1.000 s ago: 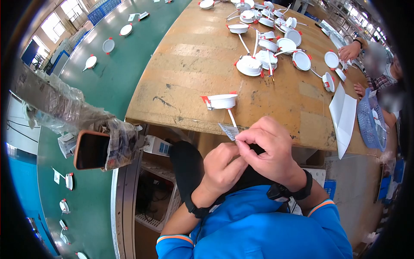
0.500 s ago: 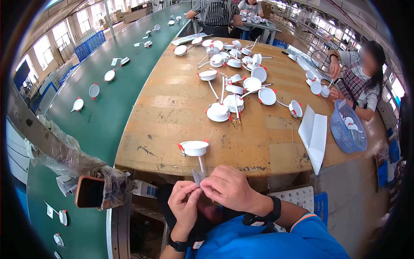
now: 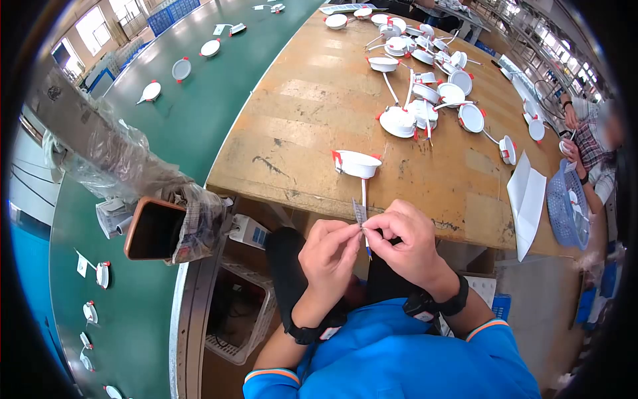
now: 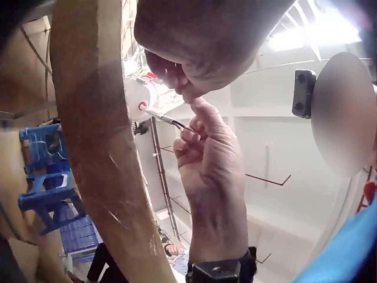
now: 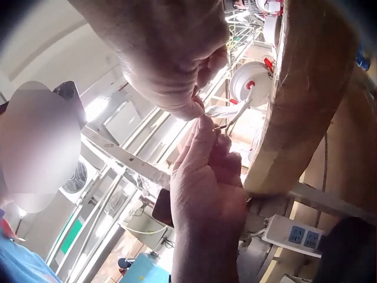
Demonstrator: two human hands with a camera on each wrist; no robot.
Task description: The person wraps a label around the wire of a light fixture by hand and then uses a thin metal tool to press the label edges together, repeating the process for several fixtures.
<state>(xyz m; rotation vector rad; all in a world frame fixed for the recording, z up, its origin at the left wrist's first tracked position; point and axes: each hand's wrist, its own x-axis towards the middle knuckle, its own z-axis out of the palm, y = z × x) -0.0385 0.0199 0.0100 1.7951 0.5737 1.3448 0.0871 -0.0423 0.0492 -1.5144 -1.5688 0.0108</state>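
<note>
A white round lamp with red clips (image 3: 357, 163) lies near the table's front edge, its white cable (image 3: 364, 193) running over the edge to the hands. Beside the cable, a small printed label (image 3: 359, 211) stands at the fingertips. The left hand (image 3: 329, 256) pinches at the label's lower end between thumb and index finger. Touching it from the other side, the right hand (image 3: 404, 241) pinches at the same spot. In the left wrist view the cable (image 4: 160, 115) ends in thin dark wires by the fingers. What exactly each fingertip holds is too small to tell.
Many similar lamps (image 3: 399, 122) lie in a pile farther back on the table. At the right are a folded white sheet (image 3: 526, 203) and a blue basket (image 3: 565, 206). Left, a phone (image 3: 156, 229) hangs beside the green belt (image 3: 159, 139). Another person sits at right.
The head view has swung back and forth, shifting the whole scene. Both hands stay together at the label, which now stands more upright, and blue wire shows below the fingertips.
</note>
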